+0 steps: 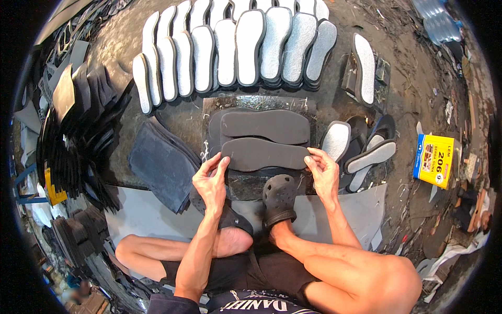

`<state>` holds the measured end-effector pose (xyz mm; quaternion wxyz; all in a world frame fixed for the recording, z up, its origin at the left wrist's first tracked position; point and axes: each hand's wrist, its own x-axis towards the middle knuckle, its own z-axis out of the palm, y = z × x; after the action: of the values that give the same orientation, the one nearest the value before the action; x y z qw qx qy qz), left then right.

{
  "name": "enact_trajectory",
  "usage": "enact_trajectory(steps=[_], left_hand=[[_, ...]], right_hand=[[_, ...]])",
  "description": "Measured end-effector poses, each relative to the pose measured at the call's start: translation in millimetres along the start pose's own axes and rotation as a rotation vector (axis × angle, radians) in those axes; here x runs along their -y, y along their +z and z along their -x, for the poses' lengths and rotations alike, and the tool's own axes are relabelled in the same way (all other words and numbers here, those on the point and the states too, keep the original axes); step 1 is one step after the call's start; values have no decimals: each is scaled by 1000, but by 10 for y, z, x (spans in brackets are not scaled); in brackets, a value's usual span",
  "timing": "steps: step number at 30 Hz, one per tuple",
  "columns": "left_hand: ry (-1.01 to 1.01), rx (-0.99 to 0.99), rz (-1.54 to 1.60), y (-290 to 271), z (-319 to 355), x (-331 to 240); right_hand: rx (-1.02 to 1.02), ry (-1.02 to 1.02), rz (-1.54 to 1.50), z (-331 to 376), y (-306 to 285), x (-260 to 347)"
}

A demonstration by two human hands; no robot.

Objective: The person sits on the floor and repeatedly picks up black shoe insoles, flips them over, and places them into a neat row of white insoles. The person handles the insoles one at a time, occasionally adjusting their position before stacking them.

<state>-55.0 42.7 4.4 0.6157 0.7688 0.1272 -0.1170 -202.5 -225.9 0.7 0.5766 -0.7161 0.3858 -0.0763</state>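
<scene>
Both hands pinch the dark foam insole (264, 154): left hand (210, 180) on one end, right hand (321, 170) on the other, above a black clog (278, 198).

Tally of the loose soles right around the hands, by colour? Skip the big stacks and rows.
Dark grey foam soles on the black work board, at the left hand and right hand: 3
Pale grey-topped soles with dark edges, right of the board: 3
Pale sole propped farther back right: 1
Total: 7
</scene>
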Motion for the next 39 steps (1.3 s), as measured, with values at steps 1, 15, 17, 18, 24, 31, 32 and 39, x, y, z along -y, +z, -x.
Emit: enact_trajectory(steps=[1,15,17,18,24,31,32,39], left_hand=[[6,-4,-28,11,-4,-15],[-178,282,-223,-109,-604,-299],[-150,277,-352,-148,-569,-304],[-129,273,-411,-139,-542,-314],[-61,85,-34,-15,-153,-116],[-452,285,595,-315,-66,-438],[-449,285,552,-389,-8,-432],[245,-92,218,-1095,160,-1131]], right_hand=[[-15,-35,60,-18,-4,1],[-39,-12,204,-142,53,11],[-50,-58,230,-83,91,20],[-51,-19,237,-74,109,33],[52,215,-212,-91,-23,-22],[165,123,-274,-283,-214,265],[111,29,-15,-270,-236,349],[130,-105,48,-134,176,791]])
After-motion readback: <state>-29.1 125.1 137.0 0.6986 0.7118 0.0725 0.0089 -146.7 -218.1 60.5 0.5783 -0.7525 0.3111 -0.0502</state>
